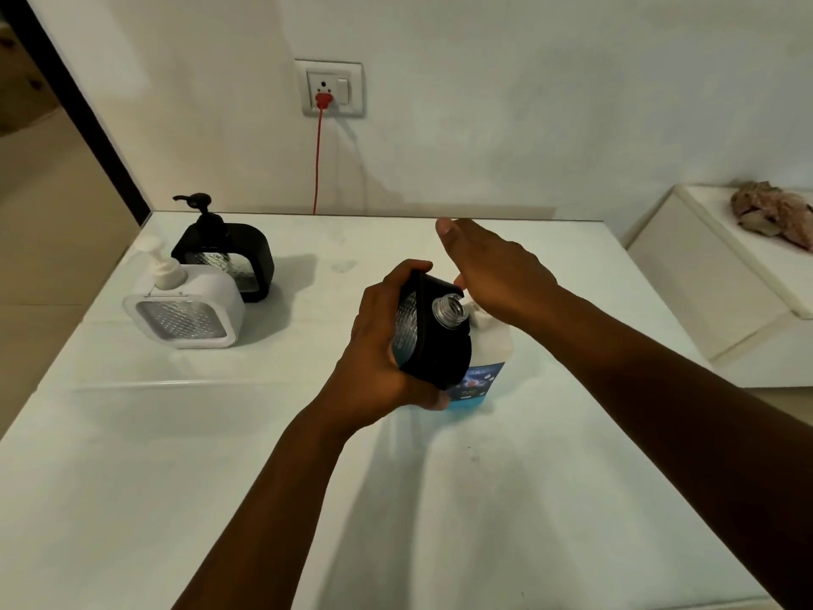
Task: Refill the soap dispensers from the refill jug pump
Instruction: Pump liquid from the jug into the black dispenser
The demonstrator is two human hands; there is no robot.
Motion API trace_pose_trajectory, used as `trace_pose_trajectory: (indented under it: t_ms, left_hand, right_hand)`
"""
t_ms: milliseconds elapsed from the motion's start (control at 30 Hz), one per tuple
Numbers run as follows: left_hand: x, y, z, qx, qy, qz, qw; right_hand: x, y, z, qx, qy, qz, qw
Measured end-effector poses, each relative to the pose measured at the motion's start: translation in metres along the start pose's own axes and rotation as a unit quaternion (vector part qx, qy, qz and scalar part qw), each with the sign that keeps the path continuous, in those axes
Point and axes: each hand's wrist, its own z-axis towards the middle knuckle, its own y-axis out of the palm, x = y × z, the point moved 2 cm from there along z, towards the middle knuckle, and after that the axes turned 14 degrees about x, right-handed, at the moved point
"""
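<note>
My left hand grips a black soap dispenser with no pump on it, tilted so its open threaded neck points toward the refill jug. The white refill jug, with blue soap and a blue label, stands right behind it. My right hand lies flat with straight fingers over the jug's pump top, which is mostly hidden beneath it. Two more dispensers stand at the far left of the table: a white one and a black one, both with their pumps on.
The white table meets the wall at its far edge. A red cable hangs from a wall socket behind the table. A low white cabinet with a crumpled cloth stands at the right. A dark door frame is at the left.
</note>
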Motion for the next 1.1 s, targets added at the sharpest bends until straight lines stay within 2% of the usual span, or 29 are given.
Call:
trace_pose_trajectory:
  t_ms: [167, 467, 567, 733, 967, 1100]
  left_hand:
    - [-0.002, 0.000, 0.000, -0.003, -0.007, 0.002, 1.000]
    - [0.006, 0.002, -0.003, -0.001, 0.011, -0.004, 1.000]
    - [0.003, 0.002, -0.002, 0.002, 0.009, -0.003, 1.000]
    - [0.001, -0.001, -0.001, 0.001, -0.003, 0.003, 1.000]
    - [0.000, 0.002, -0.003, -0.002, -0.003, 0.007, 1.000]
    - [-0.002, 0.001, -0.002, -0.001, -0.001, 0.008, 1.000]
  right_hand:
    - [-0.007, -0.006, 0.004, -0.062, 0.045, 0.053, 0.996]
    - [0.007, 0.001, 0.003, 0.032, -0.014, 0.023, 0.999]
    - [0.002, 0.001, 0.001, 0.007, -0.017, 0.006, 1.000]
    - [-0.009, -0.007, 0.005, -0.053, 0.029, 0.029, 0.998]
    - [-0.001, 0.000, -0.001, 0.023, -0.040, -0.012, 0.999]
    - [-0.004, -0.002, -0.003, 0.005, -0.038, -0.025, 0.999]
